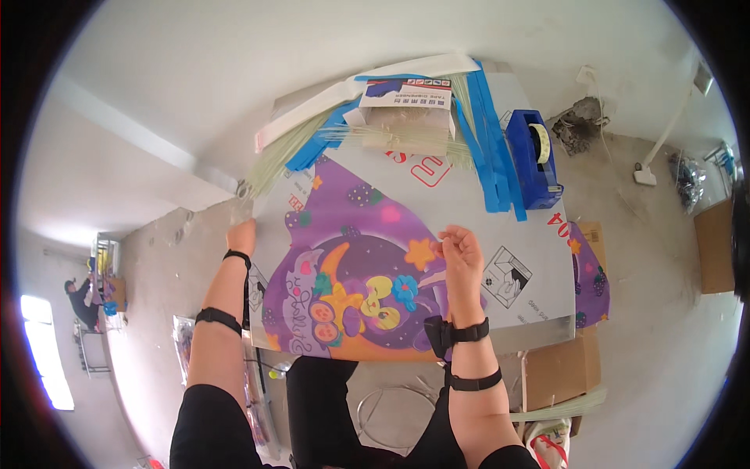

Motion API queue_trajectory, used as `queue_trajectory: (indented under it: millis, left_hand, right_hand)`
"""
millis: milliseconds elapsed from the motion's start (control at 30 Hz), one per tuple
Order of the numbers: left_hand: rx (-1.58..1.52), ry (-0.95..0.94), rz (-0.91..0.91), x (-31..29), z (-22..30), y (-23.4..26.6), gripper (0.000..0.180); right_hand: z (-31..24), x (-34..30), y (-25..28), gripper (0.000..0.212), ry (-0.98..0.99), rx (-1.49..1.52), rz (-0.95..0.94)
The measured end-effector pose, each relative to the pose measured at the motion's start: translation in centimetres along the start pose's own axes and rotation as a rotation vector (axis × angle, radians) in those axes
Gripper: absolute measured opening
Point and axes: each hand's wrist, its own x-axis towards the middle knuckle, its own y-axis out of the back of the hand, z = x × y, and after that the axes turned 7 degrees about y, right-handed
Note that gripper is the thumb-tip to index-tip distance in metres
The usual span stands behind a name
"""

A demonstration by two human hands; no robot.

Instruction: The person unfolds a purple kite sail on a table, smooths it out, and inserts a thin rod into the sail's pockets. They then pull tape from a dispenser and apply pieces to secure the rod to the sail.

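A purple cartoon-printed sheet, roughly triangular, lies over the grey-white board on the table. Its print shows stars, berries and a yellow character. My left hand is closed at the table's left edge, beside the sheet; whatever its fingers hold is hidden. Above the right part of the sheet is my right hand, fingers curled in and thumb close to the index finger. Anything pinched there is too small to make out. Black straps circle both forearms.
Along the far edge are an open cardboard box, thin pale rods, blue strips and a white strip. A blue tape dispenser stands far right. Another purple sheet hangs right. A person is in the distance.
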Motion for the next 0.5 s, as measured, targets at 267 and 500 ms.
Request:
queue_trajectory:
  millis: [267, 500]
  left_hand:
    - [-0.422, -0.039, -0.255, -10.8, -5.5, 6.6, 0.007]
    - [-1.221, 0.238, -0.843, -25.2, 3.9, 18.6, 0.014]
  right_hand:
    - [0.0, -0.5, -0.2, 0.018, 0.019, 0.006, -0.034]
    - [0.5, -2.2, -1.7, 0.026, -0.212, 0.018, -0.372]
